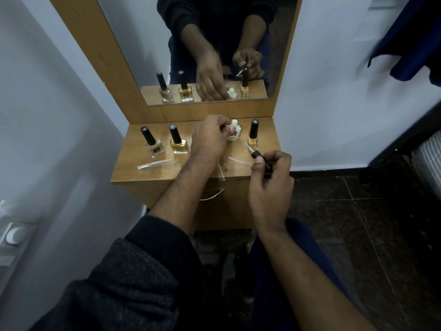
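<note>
Left hand [210, 139] pinches one uncapped clear glass bottle [234, 134], right hand [272, 182] grips one black-capped brush [262, 159] beside it, three capped bottles [179, 142] flanking.

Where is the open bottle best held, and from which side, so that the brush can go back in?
Probably the square glass body of the open bottle, from its left, as the left hand pinches it. It stands upright with a bare white neck on top, which must stay free for the brush cap that the right hand holds.
</note>
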The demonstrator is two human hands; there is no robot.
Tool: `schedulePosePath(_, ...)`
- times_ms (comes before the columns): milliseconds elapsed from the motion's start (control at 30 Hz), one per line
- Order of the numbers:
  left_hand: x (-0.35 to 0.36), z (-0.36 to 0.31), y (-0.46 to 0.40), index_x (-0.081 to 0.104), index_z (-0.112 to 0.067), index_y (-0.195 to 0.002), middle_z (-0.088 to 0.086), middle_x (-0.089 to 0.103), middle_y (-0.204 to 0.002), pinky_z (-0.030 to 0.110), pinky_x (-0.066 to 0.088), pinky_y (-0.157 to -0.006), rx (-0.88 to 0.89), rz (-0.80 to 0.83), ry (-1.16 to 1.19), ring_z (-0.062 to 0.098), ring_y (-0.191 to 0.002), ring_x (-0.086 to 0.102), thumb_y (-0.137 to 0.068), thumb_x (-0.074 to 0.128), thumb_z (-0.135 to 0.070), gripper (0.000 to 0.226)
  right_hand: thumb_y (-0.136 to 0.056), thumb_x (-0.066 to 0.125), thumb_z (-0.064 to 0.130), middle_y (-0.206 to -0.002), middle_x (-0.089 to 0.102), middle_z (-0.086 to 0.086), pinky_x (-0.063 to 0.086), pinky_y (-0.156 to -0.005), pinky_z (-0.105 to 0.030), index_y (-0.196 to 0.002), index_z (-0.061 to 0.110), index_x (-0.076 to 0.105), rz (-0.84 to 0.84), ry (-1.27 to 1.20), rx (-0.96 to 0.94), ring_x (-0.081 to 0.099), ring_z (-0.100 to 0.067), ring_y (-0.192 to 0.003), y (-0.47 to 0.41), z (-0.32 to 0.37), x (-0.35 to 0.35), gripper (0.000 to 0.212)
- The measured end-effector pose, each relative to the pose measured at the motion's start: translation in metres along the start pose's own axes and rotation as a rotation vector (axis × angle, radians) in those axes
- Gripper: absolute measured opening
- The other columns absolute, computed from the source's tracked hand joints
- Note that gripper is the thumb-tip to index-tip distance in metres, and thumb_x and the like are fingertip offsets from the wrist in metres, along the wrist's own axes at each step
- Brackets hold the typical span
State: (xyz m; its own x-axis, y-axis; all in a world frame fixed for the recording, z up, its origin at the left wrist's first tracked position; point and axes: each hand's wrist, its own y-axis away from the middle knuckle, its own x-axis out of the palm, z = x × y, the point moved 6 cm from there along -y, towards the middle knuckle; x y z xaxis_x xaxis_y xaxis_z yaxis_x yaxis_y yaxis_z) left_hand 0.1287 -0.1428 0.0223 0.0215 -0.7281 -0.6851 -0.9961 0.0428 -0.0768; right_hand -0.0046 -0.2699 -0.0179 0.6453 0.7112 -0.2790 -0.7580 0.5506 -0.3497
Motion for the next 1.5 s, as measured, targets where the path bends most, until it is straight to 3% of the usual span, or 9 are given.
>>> schedulePosePath(233,-0.005,-0.002,0.018,0.058,-0.013,-0.14,0.004,0.067,-0.128,0.04,0.052,-0.1,-0.006,0.02,-0.007,0.013,-0.112,0.059,-0.102,0.064,-0.031,0.043,-0.102,0.052,0.037,-0.104,0.065,0.013,0.056,-0.089,-0.052,-0.111,0.039,0.044,0.018,0.032,-0.014,0.066,-0.011,-0.096,-0.002,-0.003,0.001,0.013)
schedulePosePath(333,-0.014,0.0,0.034,0.053,-0.011,-0.146,0.006,0.064,-0.137,0.043,0.049,-0.107,0.046,-0.068,-0.011,0.019,-0.127,0.058,-0.102,0.063,-0.032,0.049,-0.102,0.052,0.037,-0.104,0.066,0.012,0.056,-0.089,-0.052,-0.112,0.034,0.046,0.015,0.039,-0.021,0.066,-0.012,-0.097,-0.002,-0.002,0.001,0.012)
schedulePosePath(633,-0.023,0.012,0.061,0.06,-0.015,-0.14,0.004,0.063,-0.136,0.046,0.042,-0.111,0.107,-0.182,-0.087,0.02,-0.13,0.053,-0.101,0.064,-0.027,0.041,-0.102,0.053,0.036,-0.098,0.059,0.026,0.055,-0.092,-0.051,-0.111,0.033,0.048,0.035,0.044,-0.034,0.064,-0.007,-0.096,0.001,0.001,0.004,0.011)
schedulePosePath(733,-0.025,0.013,0.091,0.063,-0.018,-0.132,-0.003,0.064,-0.129,0.037,0.038,-0.108,0.168,-0.228,-0.1,0.013,-0.125,0.052,-0.102,0.062,-0.028,0.032,-0.102,0.053,0.037,-0.1,0.062,0.022,0.055,-0.093,-0.051,-0.114,0.029,0.052,0.041,0.037,-0.035,0.065,-0.007,-0.098,0.0,0.0,0.004,0.014)
schedulePosePath(867,-0.017,0.024,0.126,0.064,-0.02,-0.125,-0.005,0.066,-0.126,0.028,0.025,-0.102,0.329,-0.166,-0.17,0.011,-0.125,0.05,-0.105,0.056,-0.029,0.023,-0.101,0.052,0.042,-0.109,0.068,0.013,0.054,-0.096,-0.05,-0.118,0.029,0.055,0.054,0.032,-0.014,0.065,-0.008,-0.106,-0.002,-0.003,0.005,0.022)
schedulePosePath(1033,-0.008,0.028,0.13,0.065,-0.021,-0.13,-0.006,0.066,-0.135,0.032,0.018,-0.106,0.426,-0.029,-0.269,0.012,-0.134,0.045,-0.105,0.045,-0.04,0.037,-0.102,0.05,0.047,-0.115,0.063,0.004,0.053,-0.087,-0.04,-0.123,0.022,0.06,0.128,0.078,-0.027,0.056,-0.015,-0.107,0.0,-0.002,0.008,0.033)
schedulePosePath(1200,-0.001,0.034,0.131,0.06,-0.02,-0.137,-0.005,0.062,-0.142,0.039,0.017,-0.11,0.416,0.018,-0.365,0.013,-0.14,0.037,-0.106,0.037,-0.048,0.047,-0.103,0.055,0.043,-0.109,0.056,0.009,0.023,-0.089,-0.027,-0.122,0.024,0.06,0.185,0.258,-0.038,0.043,-0.008,-0.105,0.001,-0.005,0.01,0.027)
schedulePosePath(1333,-0.002,0.036,0.127,0.054,-0.02,-0.142,-0.005,0.057,-0.147,0.041,0.016,-0.112,0.368,0.019,-0.365,0.014,-0.145,0.034,-0.107,0.034,-0.051,0.051,-0.103,0.055,0.043,-0.103,0.054,0.015,0.023,-0.09,-0.03,-0.117,0.025,0.061,0.131,0.333,-0.07,0.045,-0.008,-0.104,0.001,-0.003,0.0,0.024)
schedulePosePath(1500,-0.001,0.038,0.122,0.056,-0.021,-0.142,-0.005,0.056,-0.149,0.041,0.014,-0.114,0.351,0.007,-0.356,0.014,-0.147,0.032,-0.105,0.028,-0.054,0.057,-0.104,0.055,0.042,-0.104,0.061,0.009,0.023,-0.091,-0.028,-0.113,0.026,0.061,0.123,0.318,-0.046,0.046,-0.007,-0.103,-0.003,-0.008,-0.013,0.02)
